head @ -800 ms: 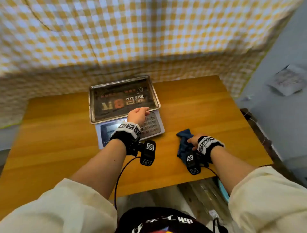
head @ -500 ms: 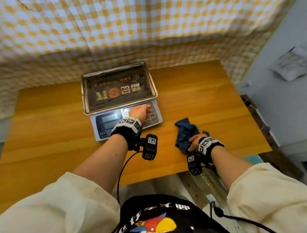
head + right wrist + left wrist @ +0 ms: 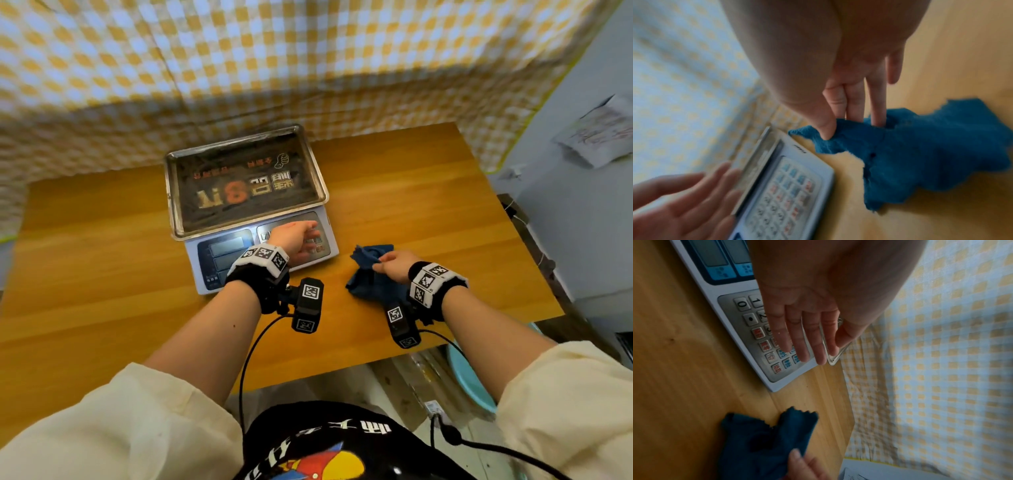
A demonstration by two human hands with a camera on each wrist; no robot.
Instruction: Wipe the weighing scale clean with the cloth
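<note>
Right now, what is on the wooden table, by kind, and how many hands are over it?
Weighing scale: 1
Blue cloth: 1
Hands: 2, the left hand flat and open over the scale's keypad, the right hand pinching the cloth
Total: 2 things on the table, plus 2 hands

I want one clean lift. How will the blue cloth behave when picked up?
Probably floppy: the blue cloth lies crumpled in soft folds on the table. Likely light, since the right hand pinches just one edge. Its ragged edges will probably dangle.
</note>
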